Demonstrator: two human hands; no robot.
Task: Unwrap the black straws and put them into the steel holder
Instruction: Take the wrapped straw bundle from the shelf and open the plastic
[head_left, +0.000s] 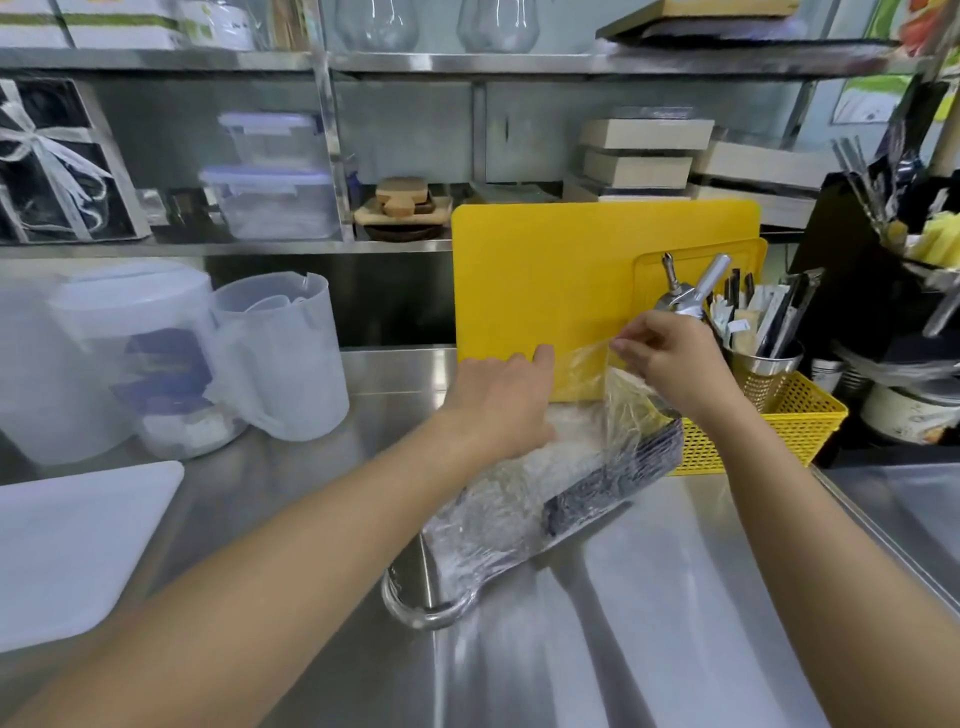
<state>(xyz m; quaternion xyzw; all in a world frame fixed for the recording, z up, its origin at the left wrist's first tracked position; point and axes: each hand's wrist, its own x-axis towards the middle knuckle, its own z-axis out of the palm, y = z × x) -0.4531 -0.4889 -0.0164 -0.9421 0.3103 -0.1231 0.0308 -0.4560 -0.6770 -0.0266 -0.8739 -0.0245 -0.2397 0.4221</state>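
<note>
A bundle of black straws (618, 475) lies on the steel counter inside a clear plastic wrapper (498, 504). My left hand (501, 400) rests on the wrapper's upper left part and pinches its top edge. My right hand (670, 353) pinches the same film edge and holds it up in front of the yellow board. The perforated steel holder (763, 376) stands in a yellow basket (795, 421) right of the bundle, with several wrapped straws and utensils in it.
Two yellow cutting boards (540, 280) lean upright behind my hands. A whipped-cream siphon (691, 291) stands next to the holder. Plastic jugs (280, 353) sit at the left, a white board (72, 545) at the near left. Black equipment and cups crowd the right.
</note>
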